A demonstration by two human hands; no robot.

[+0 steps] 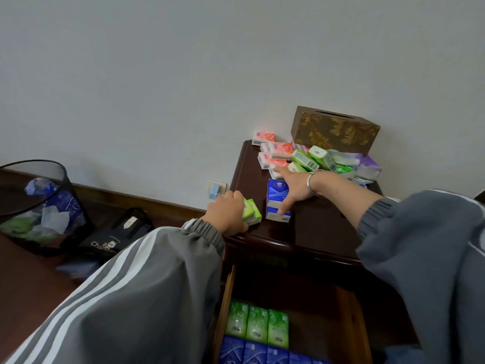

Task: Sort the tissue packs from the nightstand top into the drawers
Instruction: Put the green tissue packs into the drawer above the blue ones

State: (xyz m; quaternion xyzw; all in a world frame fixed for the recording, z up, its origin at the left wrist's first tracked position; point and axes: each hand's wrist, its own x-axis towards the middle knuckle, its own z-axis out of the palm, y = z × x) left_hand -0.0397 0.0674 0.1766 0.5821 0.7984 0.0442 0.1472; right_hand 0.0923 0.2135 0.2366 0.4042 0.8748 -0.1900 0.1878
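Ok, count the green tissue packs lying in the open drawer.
3, side by side in one row in the open drawer: left pack, middle pack, right pack, beyond the blue packs. More may lie hidden underneath or deeper inside the nightstand.

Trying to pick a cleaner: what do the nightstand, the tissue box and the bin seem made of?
Nightstand: dark wood, glossy varnish, judging by the sheen on its edge. Tissue box: stiff, brown with a gold leaf pattern; fabric or embossed leatherette, unclear. Bin: black see-through mesh, probably metal.
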